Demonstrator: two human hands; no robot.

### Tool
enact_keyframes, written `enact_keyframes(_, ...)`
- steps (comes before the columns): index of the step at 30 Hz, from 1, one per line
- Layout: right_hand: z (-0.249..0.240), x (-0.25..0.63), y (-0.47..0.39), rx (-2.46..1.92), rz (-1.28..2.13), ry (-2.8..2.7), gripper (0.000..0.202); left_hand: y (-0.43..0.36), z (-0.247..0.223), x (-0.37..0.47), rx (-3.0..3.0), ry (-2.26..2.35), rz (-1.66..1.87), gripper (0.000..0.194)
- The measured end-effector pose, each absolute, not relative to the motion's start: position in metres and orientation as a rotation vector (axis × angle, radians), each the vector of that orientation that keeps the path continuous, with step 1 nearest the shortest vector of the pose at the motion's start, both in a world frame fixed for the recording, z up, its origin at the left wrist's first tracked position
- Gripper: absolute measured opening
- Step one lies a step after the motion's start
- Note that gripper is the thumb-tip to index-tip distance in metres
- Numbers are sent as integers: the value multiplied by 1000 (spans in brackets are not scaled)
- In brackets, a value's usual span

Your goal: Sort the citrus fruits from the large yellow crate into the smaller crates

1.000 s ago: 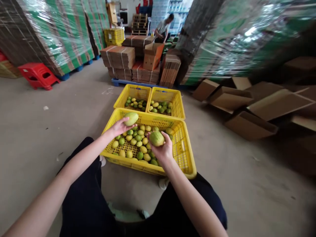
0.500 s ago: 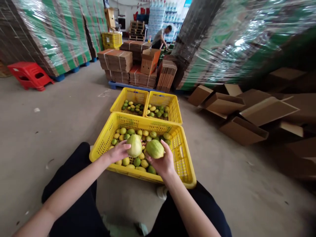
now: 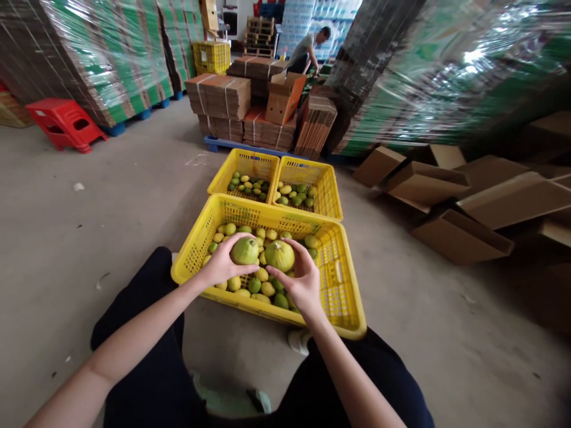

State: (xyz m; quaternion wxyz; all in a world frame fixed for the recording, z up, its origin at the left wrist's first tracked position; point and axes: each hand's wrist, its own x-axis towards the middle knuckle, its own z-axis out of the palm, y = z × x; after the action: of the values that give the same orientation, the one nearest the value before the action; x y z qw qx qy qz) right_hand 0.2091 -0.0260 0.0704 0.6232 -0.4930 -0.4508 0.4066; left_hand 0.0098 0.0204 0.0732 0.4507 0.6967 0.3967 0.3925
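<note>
Between thumb and fingers, my left hand [image 3: 222, 263] grips a green lemon [image 3: 245, 251]. My right hand [image 3: 304, 274] is closed around a plumper yellow-green lemon [image 3: 279, 256], its stem end turned up. The two fruits are side by side, a small gap apart, above the large yellow crate [image 3: 352, 303] in front of my knees. Yellow and green lemons cover much of that crate's floor; my hands hide some of them.
Behind stand two smaller yellow crates, left [image 3: 216, 178] and right [image 3: 332, 196], with some lemons inside. Flattened cartons [image 3: 218, 98] are stacked on a blue pallet [image 3: 214, 142]. Open boxes [image 3: 459, 238] lie right, a red stool [image 3: 66, 122] left. A person [image 3: 303, 52] bends over at the back.
Both lemons have been turned in my hands, showing their stem ends more. My fingers now wrap them from the sides. The view has shifted slightly, with the crates a little farther right.
</note>
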Motion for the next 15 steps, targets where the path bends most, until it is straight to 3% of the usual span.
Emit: enact_keyframes(15,78,204,-24,-934,858,-1123,59,25,79,19,1935,739,1193,53)
